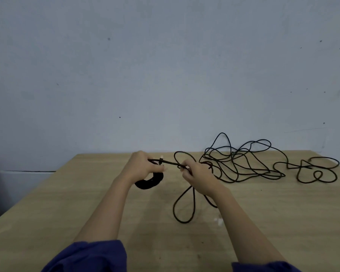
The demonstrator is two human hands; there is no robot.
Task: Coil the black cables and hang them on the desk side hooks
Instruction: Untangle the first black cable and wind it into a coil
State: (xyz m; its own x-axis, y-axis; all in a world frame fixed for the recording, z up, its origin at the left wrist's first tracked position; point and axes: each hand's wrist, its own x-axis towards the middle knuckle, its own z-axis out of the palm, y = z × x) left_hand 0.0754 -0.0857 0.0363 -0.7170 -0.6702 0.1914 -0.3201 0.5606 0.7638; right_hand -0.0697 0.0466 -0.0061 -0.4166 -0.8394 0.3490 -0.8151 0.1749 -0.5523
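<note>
- Two hands busy in the head view: left hand [143, 166] curls around a thick wound bundle of black cable [149, 181], right hand [197, 176] pinches the taut strand [170, 163]. Coiling step, I'd say.
- Next, feed another loop; the loose black tangle [243, 163] on the light wooden desk [86, 203] could snag. Hooks unseen.

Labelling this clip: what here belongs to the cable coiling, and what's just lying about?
Job: coiled black cable bundle in the left hand; black cable strand pinched by the right hand; loose black cable tangle on the light wooden desk.
Lying about: small white scrap.
</note>
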